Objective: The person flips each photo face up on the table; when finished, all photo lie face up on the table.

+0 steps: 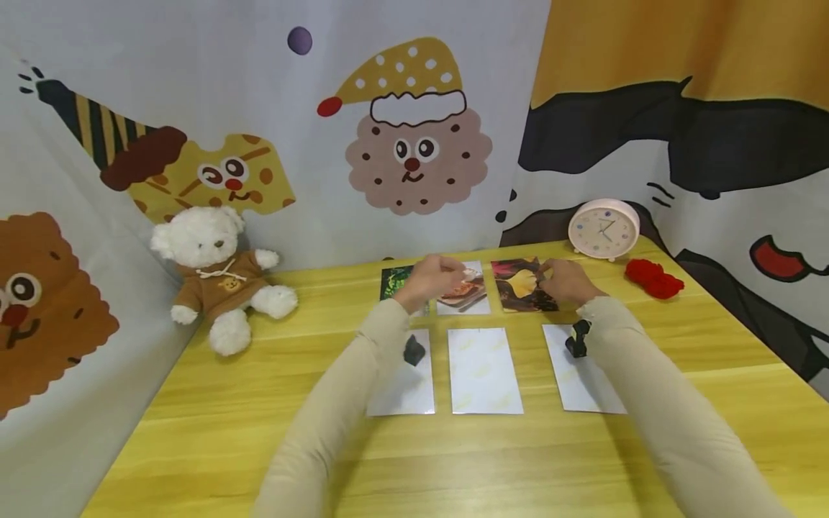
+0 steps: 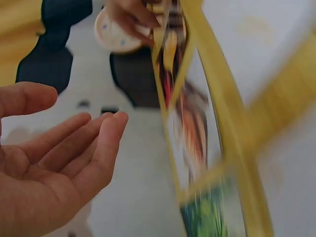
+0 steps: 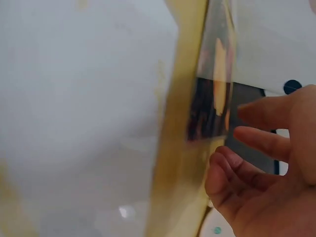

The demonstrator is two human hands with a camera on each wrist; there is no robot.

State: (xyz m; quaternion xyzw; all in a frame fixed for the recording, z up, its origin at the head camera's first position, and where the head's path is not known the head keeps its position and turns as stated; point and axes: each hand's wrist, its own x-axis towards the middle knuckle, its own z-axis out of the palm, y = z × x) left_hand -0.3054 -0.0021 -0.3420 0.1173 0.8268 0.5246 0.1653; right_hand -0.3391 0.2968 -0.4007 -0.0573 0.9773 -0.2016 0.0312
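My left hand [image 1: 432,277] is over the green picture card [image 1: 393,280] and the middle card [image 1: 468,296], which shows food on a board. In the left wrist view its thumb stands apart from loosely bent fingers [image 2: 106,143], with nothing between them. At the right edge of a card with a yellow leaf on a dark ground [image 1: 518,285] is my right hand [image 1: 568,282]. Seen from the right wrist, its fingers [image 3: 261,143] are loosely bent and spread beside that card. The left hand covers part of the green card.
Three white cards lie in a nearer row: left [image 1: 414,388], middle [image 1: 484,370] and right [image 1: 576,381], the outer two partly behind my sleeves. A white teddy bear [image 1: 220,277] sits at the left. A pink clock [image 1: 604,229] and a red fuzzy object [image 1: 654,279] are at back right.
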